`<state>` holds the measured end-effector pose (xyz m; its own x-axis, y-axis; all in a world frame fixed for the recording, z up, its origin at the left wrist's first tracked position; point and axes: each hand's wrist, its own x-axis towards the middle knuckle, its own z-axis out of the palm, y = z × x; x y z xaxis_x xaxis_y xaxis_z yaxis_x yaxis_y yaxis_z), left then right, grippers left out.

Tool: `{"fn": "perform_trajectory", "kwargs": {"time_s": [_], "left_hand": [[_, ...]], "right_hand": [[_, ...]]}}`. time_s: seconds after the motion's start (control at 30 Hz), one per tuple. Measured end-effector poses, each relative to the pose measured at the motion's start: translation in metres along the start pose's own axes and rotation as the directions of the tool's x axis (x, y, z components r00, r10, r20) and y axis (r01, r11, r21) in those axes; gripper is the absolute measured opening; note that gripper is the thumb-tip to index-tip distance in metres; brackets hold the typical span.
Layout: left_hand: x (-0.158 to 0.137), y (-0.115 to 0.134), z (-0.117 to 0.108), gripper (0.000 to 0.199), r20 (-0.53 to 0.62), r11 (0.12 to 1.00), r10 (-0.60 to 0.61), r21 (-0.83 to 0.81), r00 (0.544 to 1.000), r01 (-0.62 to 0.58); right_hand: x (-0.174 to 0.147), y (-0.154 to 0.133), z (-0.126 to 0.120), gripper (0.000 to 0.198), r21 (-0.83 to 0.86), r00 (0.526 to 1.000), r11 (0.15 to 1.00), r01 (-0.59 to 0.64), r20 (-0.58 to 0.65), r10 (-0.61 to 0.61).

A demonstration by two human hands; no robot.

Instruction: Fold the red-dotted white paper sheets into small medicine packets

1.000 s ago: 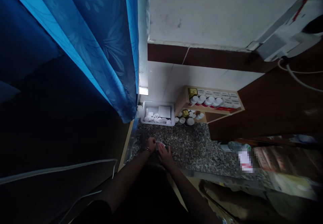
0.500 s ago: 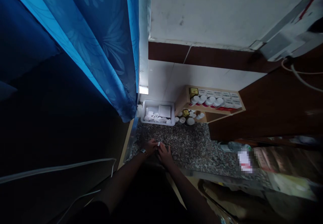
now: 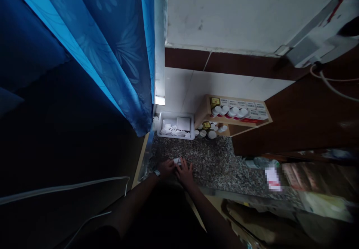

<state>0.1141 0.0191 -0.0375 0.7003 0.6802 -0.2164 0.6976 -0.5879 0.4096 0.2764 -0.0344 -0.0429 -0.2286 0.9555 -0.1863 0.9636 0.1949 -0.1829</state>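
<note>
Low over the speckled counter (image 3: 211, 159), both hands work at a small piece of white folded paper (image 3: 176, 161). My left hand (image 3: 167, 168) has its fingers closed at the paper's left edge; a watch is on that wrist. My right hand (image 3: 185, 173) lies with fingers spread, the fingertips touching the paper's right side. Behind them is a white plastic tray (image 3: 193, 127). It holds a stack of square white paper (image 3: 183, 123) and several small folded white papers (image 3: 167, 130). Part of the paper between the hands is covered by fingers.
A wooden shelf (image 3: 202, 115) with white-capped bottles (image 3: 232, 112) and boxes stands behind, right of the tray. More bottles (image 3: 211, 135) sit below it. A blue curtain (image 3: 112, 54) hangs at left. A clear plastic bottle (image 3: 260, 162) lies at right near brown bundles (image 3: 305, 178).
My right hand's fingers have spread wider. My left hand has shifted slightly, its wrist moving left and down. More of the white paper shows between the hands.
</note>
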Motion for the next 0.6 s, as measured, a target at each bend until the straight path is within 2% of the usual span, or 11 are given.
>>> {"fn": "perform_trajectory", "kwargs": {"time_s": [0.17, 0.33, 0.5, 0.6], "left_hand": [[-0.013, 0.002, 0.011, 0.039, -0.002, 0.994, 0.003, 0.106, 1.0, -0.003], [-0.015, 0.002, 0.017, 0.039, 0.009, 0.991, -0.021, 0.133, 1.0, 0.02], [-0.016, 0.001, 0.025, 0.048, -0.011, 0.987, 0.0, 0.161, 1.0, 0.002], [-0.017, -0.001, 0.026, 0.052, 0.01, 0.988, 0.026, 0.154, 1.0, -0.027]], "right_hand": [[-0.001, 0.002, 0.004, 0.045, 0.021, 1.0, 1.0, -0.001, -0.01, 0.001], [0.008, 0.003, 0.007, 0.05, 0.01, 0.995, 0.996, -0.085, -0.051, 0.085], [0.016, -0.009, 0.007, 0.056, 0.037, 0.999, 0.999, 0.036, 0.029, -0.037], [0.016, -0.011, 0.006, 0.06, 0.071, 0.998, 0.997, 0.019, 0.057, -0.023]]}}
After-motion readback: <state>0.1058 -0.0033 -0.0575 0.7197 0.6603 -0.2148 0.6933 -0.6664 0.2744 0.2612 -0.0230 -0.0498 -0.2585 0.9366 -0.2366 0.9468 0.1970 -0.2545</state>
